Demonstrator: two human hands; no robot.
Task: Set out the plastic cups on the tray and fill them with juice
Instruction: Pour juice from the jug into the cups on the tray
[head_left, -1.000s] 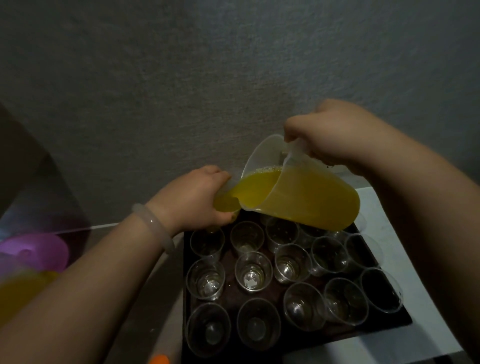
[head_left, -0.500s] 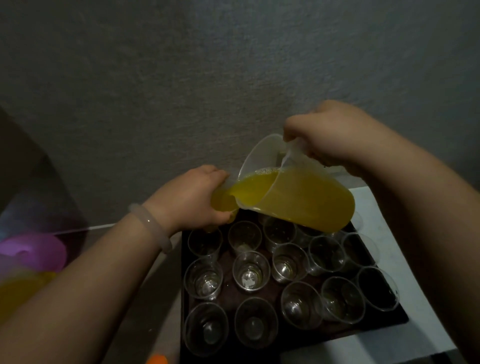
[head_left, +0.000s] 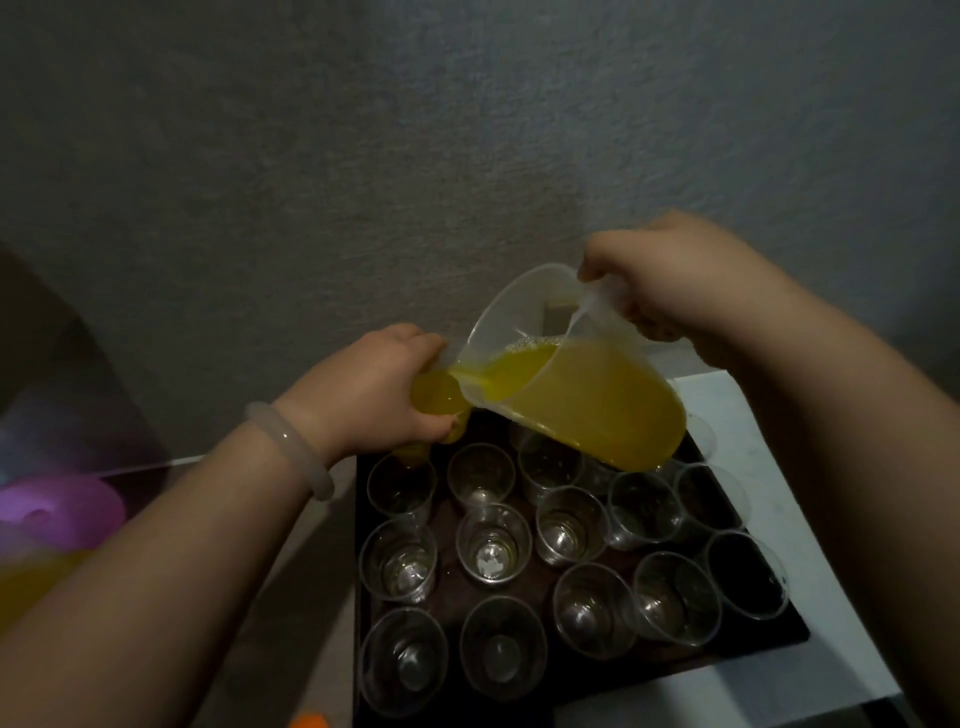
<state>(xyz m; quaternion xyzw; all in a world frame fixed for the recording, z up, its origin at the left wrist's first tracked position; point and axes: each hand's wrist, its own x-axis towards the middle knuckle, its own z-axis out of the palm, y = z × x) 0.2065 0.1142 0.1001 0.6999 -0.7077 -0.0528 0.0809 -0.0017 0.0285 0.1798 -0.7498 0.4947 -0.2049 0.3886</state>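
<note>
Juice goes into what appears to be the first cup: a person's right hand (head_left: 670, 280) grips the handle of a tilted clear jug (head_left: 587, 395), pouring cloudy yellow juice into a plastic cup (head_left: 436, 400) clasped in the left hand (head_left: 374, 395) over the dark tray (head_left: 769, 636). Over a dozen clear cups (head_left: 493, 545) on the tray await filling.

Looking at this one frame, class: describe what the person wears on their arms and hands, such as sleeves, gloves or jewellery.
No sleeves or gloves show; both forearms are bare to the frame's edge. At the wrist of the left hand sits one smooth, pale, translucent bangle. The right hand and wrist show nothing worn.
</note>
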